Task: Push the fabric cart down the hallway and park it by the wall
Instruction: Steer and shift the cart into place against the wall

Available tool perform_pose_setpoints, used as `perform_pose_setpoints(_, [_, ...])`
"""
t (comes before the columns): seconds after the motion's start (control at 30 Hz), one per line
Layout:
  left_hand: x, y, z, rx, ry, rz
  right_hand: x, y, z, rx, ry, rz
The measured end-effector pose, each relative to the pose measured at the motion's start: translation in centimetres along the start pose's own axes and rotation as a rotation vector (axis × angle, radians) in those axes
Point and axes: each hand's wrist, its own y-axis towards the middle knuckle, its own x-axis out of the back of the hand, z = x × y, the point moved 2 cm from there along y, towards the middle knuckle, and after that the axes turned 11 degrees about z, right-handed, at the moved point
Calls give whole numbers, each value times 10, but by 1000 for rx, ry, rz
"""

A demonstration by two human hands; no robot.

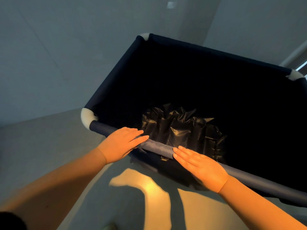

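Note:
The fabric cart [109,83] is a deep navy cloth bin on a tube frame with white corner joints, filling the middle and right of the head view. Its near rail [159,146] runs diagonally from a white corner at the left toward the lower right. My left hand [123,143] lies flat on the rail's left part, fingers straight and together. My right hand [201,166] rests flat on the rail further right, fingers pointing left along it. Neither hand wraps around the rail. A crumpled shiny black plastic sheet [181,130] lies inside the cart.
A pale wall [49,55] stands to the left, and its base meets the floor [41,138] close to the cart's near-left corner. Another wall [257,22] rises beyond the cart. A white rail or frame [297,53] shows at the right edge. Warm light patches fall on the floor below my arms.

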Motion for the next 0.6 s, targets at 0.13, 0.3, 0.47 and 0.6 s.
perform_pose_setpoints(0.13, [-6,15,13,97,-17,-107,6,15,-8,-79,8,-54])
perform_pose_setpoints(0.3, [-9,29,34,142,-29,-207,15,36,-12,-164,-50,-111])
perform_pose_setpoints(0.47, [-14,28,46,174,-56,-251,17,50,-11,-173,-84,-149])
perform_pose_setpoints(0.6, [-15,16,52,188,-65,-263,17,58,-6,-145,-124,-153])
